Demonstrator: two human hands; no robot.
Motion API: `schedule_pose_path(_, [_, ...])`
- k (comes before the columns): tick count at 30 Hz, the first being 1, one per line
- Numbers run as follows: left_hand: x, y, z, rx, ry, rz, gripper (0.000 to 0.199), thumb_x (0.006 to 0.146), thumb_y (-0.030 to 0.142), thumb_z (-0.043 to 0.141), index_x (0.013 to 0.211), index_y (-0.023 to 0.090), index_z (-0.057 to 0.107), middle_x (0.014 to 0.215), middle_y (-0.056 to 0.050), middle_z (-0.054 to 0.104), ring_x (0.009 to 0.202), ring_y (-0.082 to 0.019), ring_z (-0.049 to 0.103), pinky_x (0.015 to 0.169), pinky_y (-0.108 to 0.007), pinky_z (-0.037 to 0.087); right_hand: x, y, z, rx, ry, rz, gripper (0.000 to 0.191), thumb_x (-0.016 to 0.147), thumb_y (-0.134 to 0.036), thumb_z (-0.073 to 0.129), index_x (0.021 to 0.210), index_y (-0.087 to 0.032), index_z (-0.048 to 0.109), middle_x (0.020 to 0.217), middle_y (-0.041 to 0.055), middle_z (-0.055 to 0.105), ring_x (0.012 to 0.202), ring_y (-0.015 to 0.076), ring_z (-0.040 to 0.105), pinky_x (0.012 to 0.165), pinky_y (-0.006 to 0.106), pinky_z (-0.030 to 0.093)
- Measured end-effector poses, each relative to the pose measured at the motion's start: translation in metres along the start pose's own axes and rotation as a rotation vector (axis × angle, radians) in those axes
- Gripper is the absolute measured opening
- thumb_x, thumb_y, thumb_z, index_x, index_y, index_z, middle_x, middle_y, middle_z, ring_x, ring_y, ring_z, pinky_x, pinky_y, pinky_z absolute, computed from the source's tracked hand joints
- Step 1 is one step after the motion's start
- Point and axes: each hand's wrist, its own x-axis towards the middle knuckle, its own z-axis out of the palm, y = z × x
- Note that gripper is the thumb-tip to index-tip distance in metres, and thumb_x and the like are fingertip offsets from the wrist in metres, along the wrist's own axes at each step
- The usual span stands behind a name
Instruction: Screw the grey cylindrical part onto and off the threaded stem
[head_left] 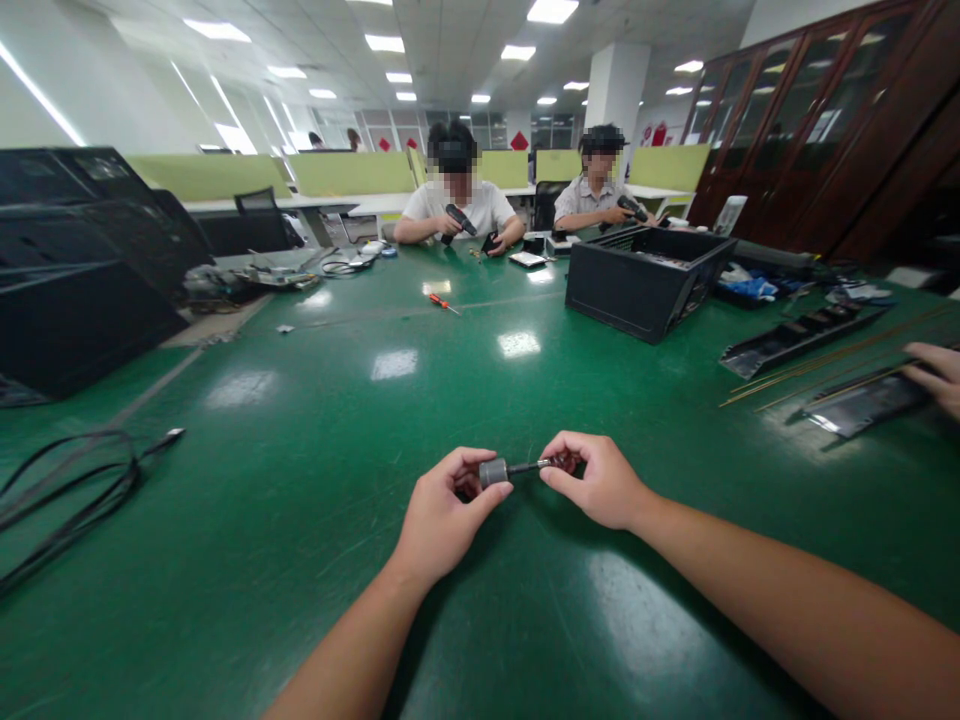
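Note:
My left hand [450, 510] grips a small grey metal cylinder [493, 473] between thumb and fingers. From the cylinder's right side a thin dark shaft [523, 468] runs toward my right hand [596, 480]. My right thumb and fingers are closed on the shaft's far end, where a shiny tip and a darker, ridged piece partly show. What exactly the part is I cannot make out. Both hands hold it just above the green tabletop [337, 420], near its front.
A red-handled screwdriver [440, 300] lies mid-table. An open black computer case [637, 280] stands at the right, beyond thin brass-coloured rods [795, 365]. Black cables [82, 490] lie left, below dark cases [82, 270]. Two co-workers sit opposite with power drills; another person's hand [937, 378] reaches in from the right.

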Motion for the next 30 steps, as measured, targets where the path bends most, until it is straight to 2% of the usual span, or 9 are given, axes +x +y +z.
schedule_pose_path(14, [0.000,0.000,0.000,-0.007,0.011,0.009,0.038,0.075,0.038,0.076,0.104,0.017,0.064,0.086,-0.005,0.073,0.078,-0.022,0.068,0.071,-0.033,0.051,0.000,0.004,0.000,0.058,0.011,0.030,0.006,0.078,-0.024,0.066,0.081,-0.018,0.066,0.065,-0.0014,0.062,0.058,0.0131,0.054,0.056,0.024,0.042])
schedule_pose_path(20, [0.002,-0.001,0.000,-0.056,0.013,-0.019,0.037,0.075,0.038,0.076,0.102,0.017,0.061,0.088,-0.005,0.071,0.080,-0.021,0.068,0.074,-0.032,0.051,0.010,0.012,-0.002,0.370,0.118,0.179,0.015,0.076,-0.032,0.067,0.077,-0.017,0.063,0.062,-0.0006,0.061,0.055,0.0133,0.056,0.054,0.025,0.044])
schedule_pose_path(24, [0.004,-0.002,-0.001,-0.170,0.047,-0.016,0.035,0.074,0.032,0.077,0.099,0.018,0.056,0.089,-0.003,0.068,0.082,-0.018,0.066,0.075,-0.029,0.050,0.017,0.015,-0.004,0.488,0.183,0.230,0.022,0.076,-0.037,0.067,0.071,-0.017,0.061,0.058,-0.0003,0.061,0.050,0.0120,0.054,0.050,0.024,0.041])
schedule_pose_path(30, [0.008,-0.003,-0.006,-0.334,0.100,-0.001,0.040,0.071,0.028,0.079,0.074,0.019,0.040,0.084,0.001,0.062,0.068,-0.013,0.061,0.067,-0.025,0.048,0.023,0.019,-0.003,0.622,0.190,0.242,0.033,0.083,-0.046,0.053,0.063,-0.020,0.050,0.050,-0.0005,0.055,0.044,0.0134,0.051,0.048,0.026,0.039])
